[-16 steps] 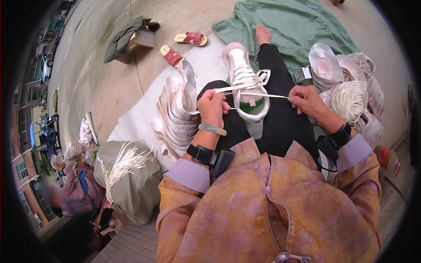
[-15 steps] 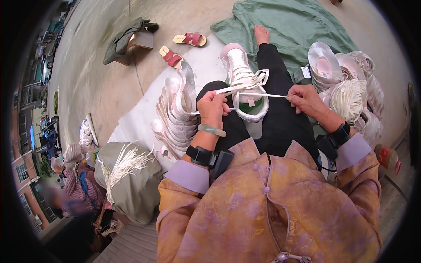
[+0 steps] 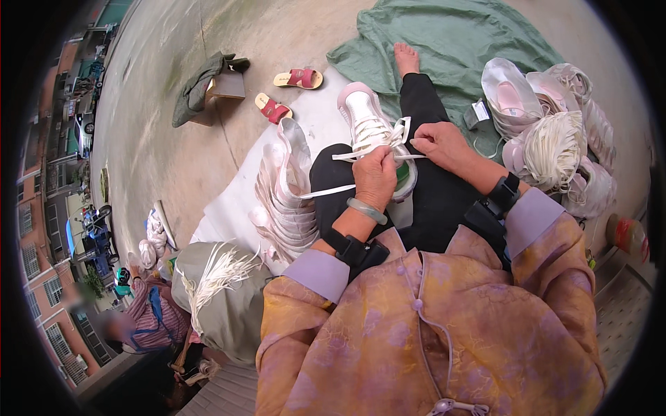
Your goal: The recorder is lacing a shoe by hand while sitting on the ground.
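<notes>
A white sneaker [image 3: 362,118] with a pale pink toe rests on my lap, toe pointing away. Loose white shoelaces [image 3: 388,133] loop over its tongue. My left hand [image 3: 376,177] is closed over the heel end, gripping a shoelace; a strand [image 3: 329,192] trails out to its left. Close by on the right, my right hand [image 3: 444,144] has its fingers pinched together beside the lace loops. Whatever lies between those fingertips is hidden. The green insole [image 3: 402,175] shows only partly behind my left hand.
Nested shoe uppers [image 3: 281,197] stand in a row at my left. More uppers [image 3: 510,97] and a bundle of laces [image 3: 555,149] are piled at right. Another lace bundle [image 3: 215,277] lies on a grey-covered mound. Red slippers [image 3: 274,109] and a green cloth [image 3: 458,48] lie ahead.
My left hand has moved right, over the heel of the sneaker. My right hand has come left toward the laces, and the lace stretched between the hands is no longer drawn out.
</notes>
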The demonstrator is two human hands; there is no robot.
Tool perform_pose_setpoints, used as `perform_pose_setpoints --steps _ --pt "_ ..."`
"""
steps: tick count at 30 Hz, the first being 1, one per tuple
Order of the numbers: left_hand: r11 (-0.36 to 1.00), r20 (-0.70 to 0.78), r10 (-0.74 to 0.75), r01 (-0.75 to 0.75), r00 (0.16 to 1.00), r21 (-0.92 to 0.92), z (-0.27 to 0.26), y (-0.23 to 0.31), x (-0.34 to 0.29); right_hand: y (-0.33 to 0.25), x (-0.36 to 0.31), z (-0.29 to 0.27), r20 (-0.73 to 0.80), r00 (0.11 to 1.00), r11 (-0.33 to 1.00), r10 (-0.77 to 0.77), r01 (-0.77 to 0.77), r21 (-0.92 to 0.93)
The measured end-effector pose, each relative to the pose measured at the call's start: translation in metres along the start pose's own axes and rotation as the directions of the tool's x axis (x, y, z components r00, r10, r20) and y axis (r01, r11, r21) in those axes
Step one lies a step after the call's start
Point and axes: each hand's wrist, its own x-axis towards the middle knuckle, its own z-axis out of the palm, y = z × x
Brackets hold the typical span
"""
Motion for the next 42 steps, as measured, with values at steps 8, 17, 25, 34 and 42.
perform_pose_setpoints --steps 8,17,25,34,42 --pt "0.995 -0.024 -0.089 0.088 0.996 -0.043 0.020 -0.008 0.005 0.004 0.018 0.014 0.071 0.988 0.984 0.140 -0.147 0.105" --pt "0.976 0.015 -0.215 0.216 0.976 -0.040 0.022 -0.002 0.011 -0.002 0.013 0.011 0.159 0.984 0.997 0.079 -0.081 0.005" --pt "0.933 0.078 0.024 -0.051 0.997 0.356 0.005 0.010 0.014 -0.001 0.009 0.009 0.176 0.984 0.997 0.017 -0.004 -0.072" --pt "0.935 0.327 -0.333 0.265 0.884 0.236 -0.107 -0.005 -0.038 0.000 0.012 0.004 0.169 0.984 0.999 0.053 -0.051 -0.021" --pt "0.957 0.188 -0.129 0.072 0.974 0.280 -0.102 0.011 -0.018 0.000 0.011 0.005 0.128 0.989 0.997 0.072 -0.067 -0.039"
